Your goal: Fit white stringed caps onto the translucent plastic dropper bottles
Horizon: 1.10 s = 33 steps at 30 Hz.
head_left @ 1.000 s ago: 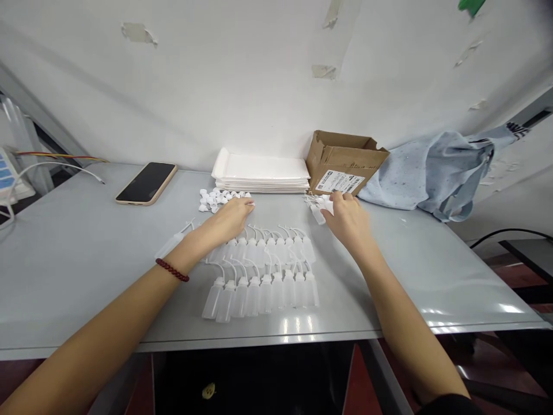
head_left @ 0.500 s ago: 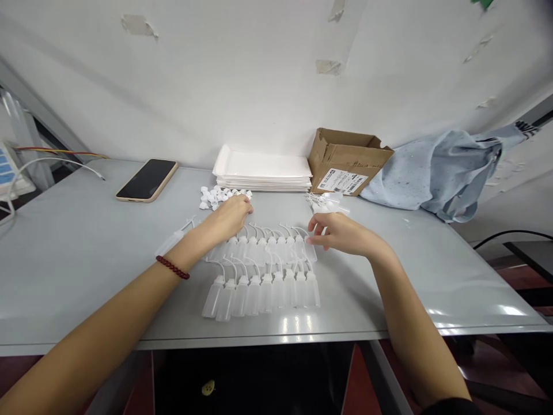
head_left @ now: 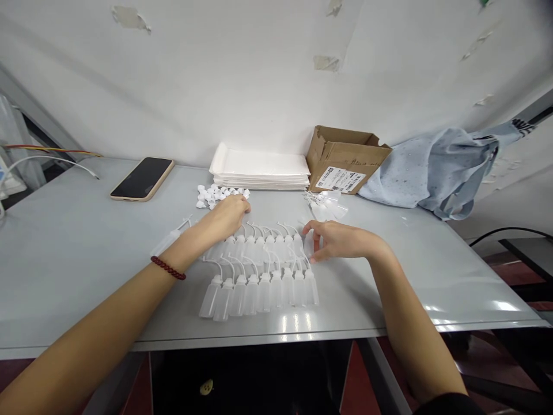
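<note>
Two rows of translucent plastic bottles with thin curved white tubes lie on the grey table, the front row (head_left: 259,294) nearer me and the back row (head_left: 259,249) behind it. My right hand (head_left: 334,239) is at the right end of the back row, thumb and fingers closed around the end bottle (head_left: 308,245). By the pile of small white caps (head_left: 211,196), my left hand (head_left: 228,216) has its fingers curled together; what they hold, if anything, is hidden. Another bottle (head_left: 166,242) lies apart, partly behind my left wrist.
A smartphone (head_left: 142,180) lies at the back left. Along the wall are a stack of white envelopes (head_left: 261,167), an open cardboard box (head_left: 345,158) and a light blue cloth (head_left: 432,167). More tubes and bottles (head_left: 327,203) lie in front of the box.
My right hand has come slightly toward me, and its fingers now surround the end bottle of the back row. My left hand stays by the caps. The view has shifted slightly.
</note>
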Each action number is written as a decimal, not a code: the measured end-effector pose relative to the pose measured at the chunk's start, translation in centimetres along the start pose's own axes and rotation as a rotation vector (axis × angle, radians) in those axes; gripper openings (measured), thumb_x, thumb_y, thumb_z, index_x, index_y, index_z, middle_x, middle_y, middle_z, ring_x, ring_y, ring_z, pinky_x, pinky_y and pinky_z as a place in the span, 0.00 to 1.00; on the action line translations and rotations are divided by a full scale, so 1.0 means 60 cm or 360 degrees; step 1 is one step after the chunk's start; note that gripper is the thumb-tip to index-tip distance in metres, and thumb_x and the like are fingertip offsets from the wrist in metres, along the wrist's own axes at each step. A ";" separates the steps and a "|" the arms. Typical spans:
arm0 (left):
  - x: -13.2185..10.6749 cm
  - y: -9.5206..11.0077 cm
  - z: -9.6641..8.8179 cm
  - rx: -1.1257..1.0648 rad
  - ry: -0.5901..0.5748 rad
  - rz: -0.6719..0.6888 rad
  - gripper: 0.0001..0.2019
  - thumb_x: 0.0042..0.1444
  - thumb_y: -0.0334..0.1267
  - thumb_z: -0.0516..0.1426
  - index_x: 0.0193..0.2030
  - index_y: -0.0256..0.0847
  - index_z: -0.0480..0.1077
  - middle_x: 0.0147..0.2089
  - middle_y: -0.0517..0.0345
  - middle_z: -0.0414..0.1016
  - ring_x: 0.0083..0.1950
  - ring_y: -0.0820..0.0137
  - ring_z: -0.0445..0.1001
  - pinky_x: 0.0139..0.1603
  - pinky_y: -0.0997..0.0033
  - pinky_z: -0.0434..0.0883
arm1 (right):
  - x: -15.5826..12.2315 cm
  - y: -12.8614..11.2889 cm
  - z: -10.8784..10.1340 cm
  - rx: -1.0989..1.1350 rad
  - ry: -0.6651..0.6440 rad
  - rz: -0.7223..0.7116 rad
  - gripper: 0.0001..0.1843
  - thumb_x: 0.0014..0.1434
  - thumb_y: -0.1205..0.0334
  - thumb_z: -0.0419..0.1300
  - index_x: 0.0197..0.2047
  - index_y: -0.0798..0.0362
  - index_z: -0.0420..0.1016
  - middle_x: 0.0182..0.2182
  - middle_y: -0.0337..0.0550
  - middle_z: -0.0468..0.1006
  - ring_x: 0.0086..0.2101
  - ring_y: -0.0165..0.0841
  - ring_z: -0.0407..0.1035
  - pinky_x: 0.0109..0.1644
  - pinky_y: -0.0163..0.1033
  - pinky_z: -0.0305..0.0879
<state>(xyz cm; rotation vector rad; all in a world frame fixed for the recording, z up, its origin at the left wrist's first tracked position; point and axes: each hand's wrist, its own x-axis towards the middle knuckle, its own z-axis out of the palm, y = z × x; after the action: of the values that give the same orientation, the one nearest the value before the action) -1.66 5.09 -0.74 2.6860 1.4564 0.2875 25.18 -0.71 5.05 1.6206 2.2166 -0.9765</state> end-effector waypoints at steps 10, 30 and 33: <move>-0.001 0.000 -0.001 -0.0059 0.0018 -0.0011 0.16 0.50 0.22 0.46 0.36 0.33 0.74 0.39 0.47 0.75 0.41 0.62 0.74 0.42 0.66 0.69 | 0.005 0.006 0.002 0.0010 0.0041 0.0005 0.40 0.47 0.47 0.64 0.59 0.53 0.57 0.37 0.43 0.77 0.35 0.38 0.69 0.33 0.38 0.62; -0.007 0.017 -0.019 -0.0253 0.0176 -0.0073 0.09 0.53 0.28 0.49 0.34 0.37 0.69 0.35 0.48 0.74 0.43 0.59 0.72 0.40 0.62 0.70 | 0.026 -0.018 0.022 0.0306 0.1167 -0.0637 0.32 0.50 0.69 0.55 0.57 0.49 0.52 0.42 0.45 0.69 0.38 0.35 0.67 0.37 0.40 0.67; -0.012 0.042 -0.038 -0.0578 0.0228 -0.0098 0.08 0.55 0.34 0.53 0.41 0.37 0.66 0.42 0.50 0.74 0.42 0.65 0.74 0.41 0.65 0.72 | 0.030 -0.027 0.031 0.0357 0.1119 -0.0724 0.32 0.49 0.72 0.54 0.57 0.50 0.53 0.42 0.46 0.69 0.39 0.35 0.67 0.37 0.39 0.67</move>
<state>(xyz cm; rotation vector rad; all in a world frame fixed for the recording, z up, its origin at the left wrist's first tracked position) -0.45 3.06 1.78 2.3678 1.3620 0.6801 22.68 -0.79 3.29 1.7917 3.1518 -0.8595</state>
